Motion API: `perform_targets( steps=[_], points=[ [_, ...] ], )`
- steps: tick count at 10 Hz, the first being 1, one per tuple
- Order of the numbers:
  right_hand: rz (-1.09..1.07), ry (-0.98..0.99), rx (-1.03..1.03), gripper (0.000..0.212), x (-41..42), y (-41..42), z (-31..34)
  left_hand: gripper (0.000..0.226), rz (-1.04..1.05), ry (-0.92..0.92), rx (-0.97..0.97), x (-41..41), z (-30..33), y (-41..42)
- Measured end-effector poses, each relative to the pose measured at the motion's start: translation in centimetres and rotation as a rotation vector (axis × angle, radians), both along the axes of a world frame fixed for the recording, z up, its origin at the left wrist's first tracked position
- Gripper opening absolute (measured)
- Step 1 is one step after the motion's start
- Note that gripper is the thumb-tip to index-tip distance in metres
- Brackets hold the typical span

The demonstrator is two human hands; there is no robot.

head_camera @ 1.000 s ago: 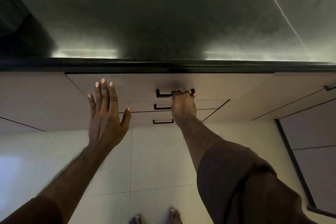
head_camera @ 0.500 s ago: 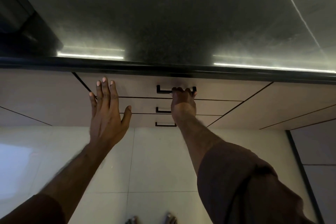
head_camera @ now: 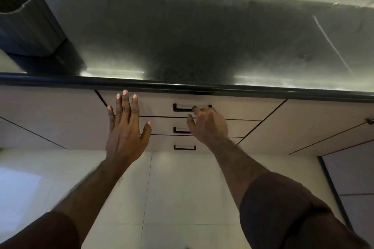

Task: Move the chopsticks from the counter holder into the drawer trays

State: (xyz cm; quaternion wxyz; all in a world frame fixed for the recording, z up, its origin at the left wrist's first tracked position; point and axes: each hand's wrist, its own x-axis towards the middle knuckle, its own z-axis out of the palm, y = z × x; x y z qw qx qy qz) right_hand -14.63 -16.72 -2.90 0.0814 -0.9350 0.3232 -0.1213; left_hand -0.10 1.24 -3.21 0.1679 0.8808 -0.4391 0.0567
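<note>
Three closed drawers are stacked under the dark counter (head_camera: 182, 36). My right hand (head_camera: 210, 125) is at the black handle (head_camera: 181, 109) of the top drawer (head_camera: 155, 107), with its fingers curled over the handle's right half. My left hand (head_camera: 125, 133) is flat and spread, with nothing in it, in front of the drawer's left edge. A dark container (head_camera: 26, 26) stands on the counter at the far left, and its inside is hidden. No chopsticks show anywhere.
Below the top drawer are a second handle (head_camera: 181, 131) and a third handle (head_camera: 184, 147). Cabinet doors flank the drawers on both sides. The counter's black front edge (head_camera: 263, 92) overhangs the drawers. Pale floor tiles (head_camera: 172, 188) lie below.
The view has tilted up, which brings the dark container and back wall into sight. My right hand has turned on the handle, knuckles now towards me. The drawer stays closed.
</note>
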Motion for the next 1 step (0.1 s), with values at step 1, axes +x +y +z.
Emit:
perform_targets(
  steps=[1],
  points=[
    [0.021,-0.092,-0.069,0.029,-0.14,0.02,2.41,0.080,-0.030,-0.025,-0.043,-0.30,2.00,-0.18]
  ],
)
